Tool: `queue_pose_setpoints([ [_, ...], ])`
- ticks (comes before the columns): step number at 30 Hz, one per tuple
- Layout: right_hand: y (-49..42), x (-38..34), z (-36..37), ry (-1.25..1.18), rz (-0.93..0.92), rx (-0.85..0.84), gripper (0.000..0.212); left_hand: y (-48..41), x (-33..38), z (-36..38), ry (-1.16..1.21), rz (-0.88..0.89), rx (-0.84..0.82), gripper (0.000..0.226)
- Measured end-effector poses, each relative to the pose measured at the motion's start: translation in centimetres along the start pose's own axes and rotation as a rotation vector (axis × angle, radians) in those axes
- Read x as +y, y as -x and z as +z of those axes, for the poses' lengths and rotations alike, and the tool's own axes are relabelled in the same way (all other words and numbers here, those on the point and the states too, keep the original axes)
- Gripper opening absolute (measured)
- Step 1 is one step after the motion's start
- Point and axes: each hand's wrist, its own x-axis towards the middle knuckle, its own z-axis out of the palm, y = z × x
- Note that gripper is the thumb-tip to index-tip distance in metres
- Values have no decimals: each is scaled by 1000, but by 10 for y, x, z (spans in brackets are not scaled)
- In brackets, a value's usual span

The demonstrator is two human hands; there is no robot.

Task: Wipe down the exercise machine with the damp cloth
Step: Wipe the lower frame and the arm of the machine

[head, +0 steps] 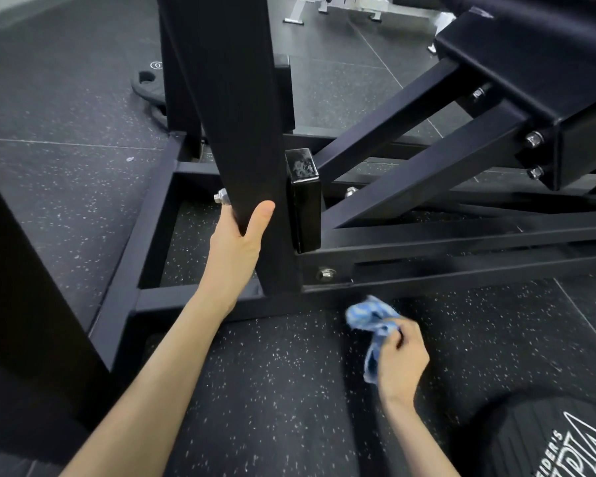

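Gripping the exercise machine (427, 242) upright post, the left hand (236, 242) reaches forward; the right hand (401, 356) clutches one bunched blue cloth (372, 321) low beside the frame

Left hand (236, 242) gripping the black upright post (241, 132) of the exercise machine (427, 160), thumb on its near face, fingers round the far side. Right hand (401, 363) clutching a bunched blue cloth (372, 321) just beside the low base rail (324, 297), over speckled rubber floor (272, 390). Silver bolts (326, 273) showing along the frame
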Motion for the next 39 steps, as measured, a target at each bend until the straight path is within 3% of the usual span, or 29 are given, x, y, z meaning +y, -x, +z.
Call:
queue_pose_setpoints([
  [2, -4, -21, 9, -24, -175, -116, 37, 0, -1, 1, 8, 9, 11, 51],
  [3, -7, -32, 17, -78, -179, -134, 36, 0, -2, 1, 9, 14, 13, 51],
  [7, -5, -70, 50, -334, -13, 72, 30, 0, -2, 1, 6, 20, 21, 55],
  [12, 24, -62, 79, -175, -191, 24, 34, 1, -2, 2, 7, 20, 31, 51],
  [16, 12, -32, 68, -15, -180, -128, 24, 2, -1, 2, 12, 5, 2, 49],
  [20, 20, -28, 53, -113, -174, -113, 29, 3, 0, 1, 5, 13, 6, 48],
  [26, 26, -54, 72, -100, -438, -109, 29, 4, 3, 0, 9, -18, -12, 39],
  [30, 30, -38, 74, -35, -459, -213, 30, 4, 1, 0, -13, -20, 14, 20],
  [34, 38, -39, 72, 6, -706, -541, 28, 5, 0, 0, -19, 9, 58, 24],
  [39, 16, -15, 86, 344, -1058, -702, 22, 5, 1, 1, -18, 14, 50, 32],
])
